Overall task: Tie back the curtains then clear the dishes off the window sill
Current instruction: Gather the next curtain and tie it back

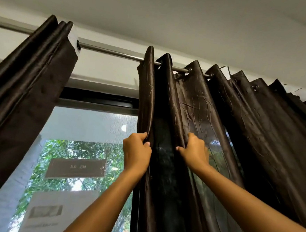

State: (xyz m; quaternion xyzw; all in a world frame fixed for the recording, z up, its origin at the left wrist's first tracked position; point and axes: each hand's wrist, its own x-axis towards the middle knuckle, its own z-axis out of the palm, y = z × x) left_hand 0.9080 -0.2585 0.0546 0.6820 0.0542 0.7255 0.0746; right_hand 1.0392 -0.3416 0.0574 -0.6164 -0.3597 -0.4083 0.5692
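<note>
Left hand: my left hand (136,152) has its grip clenched on the leading edge fold of the right curtain (238,122), thumb in front, fingers wrapped behind.
Right hand: my right hand (194,151) pinches the next fold over, grip closed on the cloth.
Right curtain: dark brown, hanging by eyelets from the metal rod (113,52), partly gathered.
Left curtain: the left curtain (24,74) is bunched at the window's (86,129) far side.
Dishes: I see none from here.

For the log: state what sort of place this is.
Probably an indoor room at a large window, perhaps an office or workspace. Dark brown eyelet curtains hang from a metal curtain rod under a white ceiling, and a sign on the glass reads in reverse.
</note>
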